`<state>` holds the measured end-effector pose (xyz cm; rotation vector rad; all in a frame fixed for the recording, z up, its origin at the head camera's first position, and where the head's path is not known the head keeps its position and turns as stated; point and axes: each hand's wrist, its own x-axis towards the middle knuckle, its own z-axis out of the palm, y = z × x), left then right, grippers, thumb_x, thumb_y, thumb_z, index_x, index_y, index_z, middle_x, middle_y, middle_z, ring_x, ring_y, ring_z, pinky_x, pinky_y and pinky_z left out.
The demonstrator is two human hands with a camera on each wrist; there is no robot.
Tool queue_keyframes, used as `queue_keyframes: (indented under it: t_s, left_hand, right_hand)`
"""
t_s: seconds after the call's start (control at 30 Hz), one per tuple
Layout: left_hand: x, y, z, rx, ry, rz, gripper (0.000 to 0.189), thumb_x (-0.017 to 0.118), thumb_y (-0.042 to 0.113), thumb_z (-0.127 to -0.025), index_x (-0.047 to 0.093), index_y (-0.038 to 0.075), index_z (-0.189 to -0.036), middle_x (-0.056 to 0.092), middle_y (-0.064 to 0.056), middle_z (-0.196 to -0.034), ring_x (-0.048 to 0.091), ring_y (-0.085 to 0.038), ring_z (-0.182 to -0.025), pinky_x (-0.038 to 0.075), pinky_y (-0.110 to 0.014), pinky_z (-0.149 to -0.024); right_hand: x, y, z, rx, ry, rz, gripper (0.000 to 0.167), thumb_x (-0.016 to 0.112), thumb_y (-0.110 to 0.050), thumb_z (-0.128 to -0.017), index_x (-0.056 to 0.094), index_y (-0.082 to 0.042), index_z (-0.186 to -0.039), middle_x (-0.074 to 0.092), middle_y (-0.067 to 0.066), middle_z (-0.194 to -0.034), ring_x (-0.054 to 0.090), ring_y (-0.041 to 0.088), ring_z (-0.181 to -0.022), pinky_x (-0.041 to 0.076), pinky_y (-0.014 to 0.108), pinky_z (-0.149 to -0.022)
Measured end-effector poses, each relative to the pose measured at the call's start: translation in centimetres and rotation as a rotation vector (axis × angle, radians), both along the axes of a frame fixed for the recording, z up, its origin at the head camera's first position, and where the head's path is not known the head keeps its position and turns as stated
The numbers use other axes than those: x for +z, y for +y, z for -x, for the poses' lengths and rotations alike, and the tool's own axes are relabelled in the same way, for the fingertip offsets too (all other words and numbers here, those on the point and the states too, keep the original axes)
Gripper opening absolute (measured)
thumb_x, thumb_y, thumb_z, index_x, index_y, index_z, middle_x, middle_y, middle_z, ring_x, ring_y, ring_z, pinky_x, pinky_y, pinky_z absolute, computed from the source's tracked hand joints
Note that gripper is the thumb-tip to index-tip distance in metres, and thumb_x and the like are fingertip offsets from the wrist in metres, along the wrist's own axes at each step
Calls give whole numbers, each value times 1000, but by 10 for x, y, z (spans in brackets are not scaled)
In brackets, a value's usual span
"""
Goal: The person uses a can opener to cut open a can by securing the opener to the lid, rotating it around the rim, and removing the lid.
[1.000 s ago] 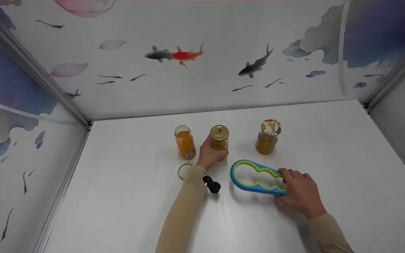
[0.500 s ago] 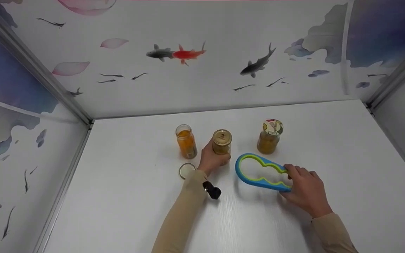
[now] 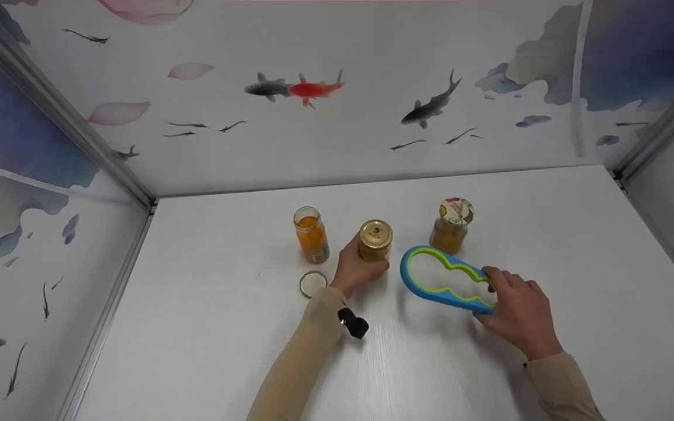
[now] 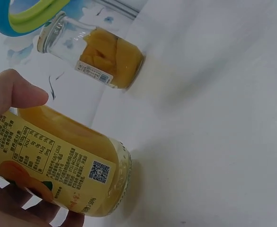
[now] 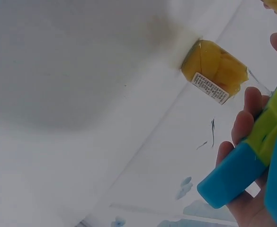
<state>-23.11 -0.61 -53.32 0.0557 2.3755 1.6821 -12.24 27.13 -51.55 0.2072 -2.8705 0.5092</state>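
Observation:
My left hand [image 3: 357,270] grips a glass jar of yellow fruit [image 3: 375,235] with a gold lid; its yellow printed label [image 4: 53,163] faces the left wrist camera. My right hand [image 3: 521,310] holds a blue and green jar opener [image 3: 416,283] by its handle end, its loop pointing left toward the gripped jar but apart from it. Behind the opener stands a second fruit jar [image 3: 449,231] with a patterned lid, also in the right wrist view as a jar of yellow pieces [image 5: 215,68] with a white sticker.
Left of the gripped jar stands a lidless jar [image 3: 312,237] with orange contents. A loose lid [image 3: 313,284] lies on the white table [image 3: 208,327] in front of it. A printed wall [image 3: 337,146] borders the table's back edge.
The gripped jar and my left hand have come slightly right and nearer to me. My right hand has shifted right and a little farther away with the jar opener, past the loop's former spot.

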Motion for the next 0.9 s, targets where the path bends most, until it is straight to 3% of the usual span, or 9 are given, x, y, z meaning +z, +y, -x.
queue_keyframes:
  t_s: [0.43, 0.8, 0.9]
  left_hand:
    - [-2, -3, -15, -78, 53, -11, 73, 79, 11, -74, 46, 16, -139, 56, 1, -130, 51, -18, -119, 38, -38, -105]
    - [-5, -1, -26, -149, 224, -28, 72, 83, 9, -69, 50, 14, -133, 60, 3, -126, 52, -15, -116, 37, -39, -105]
    - [-6, 0, -30, -168, 244, -79, 69, 82, 5, -69, 52, 13, -131, 60, 4, -125, 52, -13, -113, 37, -37, -104]
  right_hand:
    - [18, -5, 4, 27, 162, 21, 68, 88, -18, -59, 56, 0, -116, 64, 13, -87, 60, 32, -80, 48, 54, -73]
    - [38, -36, 14, 85, 204, 13, 71, 89, -22, -57, 57, 0, -117, 64, 12, -91, 59, 32, -85, 47, 51, -77]
    - [41, -43, 19, 102, 210, -5, 72, 89, -23, -58, 56, 0, -117, 62, 13, -94, 59, 32, -88, 47, 52, -78]
